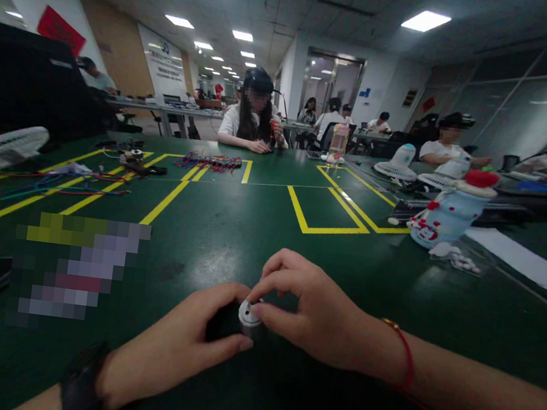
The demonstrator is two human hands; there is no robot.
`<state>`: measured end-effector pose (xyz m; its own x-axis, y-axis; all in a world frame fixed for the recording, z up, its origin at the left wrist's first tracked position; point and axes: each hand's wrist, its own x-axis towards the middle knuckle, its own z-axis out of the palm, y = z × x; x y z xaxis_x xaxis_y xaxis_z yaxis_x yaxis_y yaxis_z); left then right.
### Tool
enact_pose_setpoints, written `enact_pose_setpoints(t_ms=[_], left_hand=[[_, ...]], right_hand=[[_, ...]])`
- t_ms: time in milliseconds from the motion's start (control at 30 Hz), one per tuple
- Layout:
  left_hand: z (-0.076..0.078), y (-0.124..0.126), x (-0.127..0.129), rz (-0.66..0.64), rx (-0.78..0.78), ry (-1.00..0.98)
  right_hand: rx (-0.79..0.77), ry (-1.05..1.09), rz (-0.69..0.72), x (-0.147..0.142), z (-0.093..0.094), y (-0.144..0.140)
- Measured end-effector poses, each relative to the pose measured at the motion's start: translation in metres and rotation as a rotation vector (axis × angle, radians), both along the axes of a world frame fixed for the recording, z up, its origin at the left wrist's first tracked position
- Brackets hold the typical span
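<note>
Both hands were bunched together low on the green table (231,226), right in front of the wearer. The left hand (176,346) was wrapped around a small dark object (223,322), fingers curled over it and thumb along the bottom, so it was clearly gripping that thing. The right hand (307,312) came in from the other side with fingertips pinched on a little round silver cap (249,313) sitting at the end of the dark object, touching it. Couldn't tell if the cap was joined to it or just pressed against it. There was a black watch (83,378) on the left wrist and a red string bracelet (404,357) on the right.

Further out, yellow tape lines (330,228) marked boxes on the table. Off to the left lay a mess of coloured wires (76,184) and a white fan (1,148) on its side. To the right stood a snowman-looking bottle (452,213) with a red top, with a white sheet of paper (521,259) just beyond it. Across the table a person in a white shirt (254,119) sat with hands up near a bundle of red and blue cables (209,160), and more people were seated further back.
</note>
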<state>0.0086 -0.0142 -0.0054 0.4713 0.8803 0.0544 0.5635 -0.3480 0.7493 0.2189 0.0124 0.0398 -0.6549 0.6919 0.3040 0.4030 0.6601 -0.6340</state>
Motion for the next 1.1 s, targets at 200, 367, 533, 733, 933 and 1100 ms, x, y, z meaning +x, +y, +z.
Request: enact_pose_setpoints(t_ms=[200,367,533,733,933,1100], left_hand=[[0.003,0.000,0.000,-0.013,-0.009,-0.010],[0.004,0.001,0.000,0.000,-0.024,0.007],[0.002,-0.001,-0.002,0.015,-0.025,0.039],[0.000,-0.001,-0.004,0.011,-0.025,0.048],[0.000,-0.001,-0.004,0.020,-0.018,0.053],[0.001,-0.002,-0.003,0.024,-0.011,0.051]], right_hand=[[-0.256,0.148,-0.060,0.014,-0.008,0.000],[-0.608,0.365,-0.189,0.034,-0.032,0.001],[-0.695,0.489,-0.228,0.040,-0.045,0.005],[-0.723,0.490,-0.214,0.039,-0.044,0.007],[-0.734,0.503,-0.210,0.040,-0.046,0.008],[-0.769,0.532,-0.208,0.039,-0.048,0.010]])
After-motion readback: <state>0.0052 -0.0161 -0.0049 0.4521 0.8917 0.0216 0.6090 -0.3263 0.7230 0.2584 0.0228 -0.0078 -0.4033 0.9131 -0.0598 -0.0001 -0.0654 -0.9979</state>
